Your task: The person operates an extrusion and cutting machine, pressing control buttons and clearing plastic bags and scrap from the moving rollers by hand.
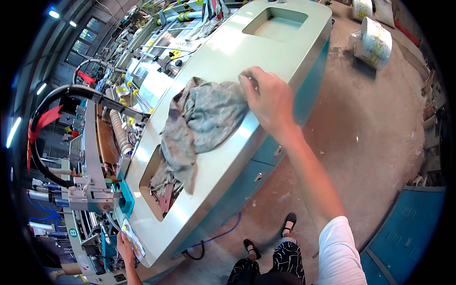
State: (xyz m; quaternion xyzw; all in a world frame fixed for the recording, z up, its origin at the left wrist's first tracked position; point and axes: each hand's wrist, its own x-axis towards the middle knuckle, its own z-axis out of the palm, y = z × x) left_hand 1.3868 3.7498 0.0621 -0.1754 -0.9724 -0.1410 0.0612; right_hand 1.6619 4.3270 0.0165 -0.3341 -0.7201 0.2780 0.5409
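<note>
A crumpled, stained grey rag (209, 114) lies over the pale machine top (223, 61), and one end hangs into a recessed tray (146, 183). My right hand (271, 99) is at the rag's right edge, its fingers curled and closed on the cloth. Far to the lower left, my left hand (125, 248) is beside a control panel with coloured buttons (134, 240). Its fingers look stretched along the panel's edge, with nothing seen in them. A reddish tool (166, 199) lies partly under the rag in the tray.
A second recess (278, 23) is at the machine's far end. Rollers (121, 130) and a black hose with red ribbon (45, 116) are on the left. A wrapped film roll (375, 43) lies on the floor, with a blue cabinet (403, 232) at lower right.
</note>
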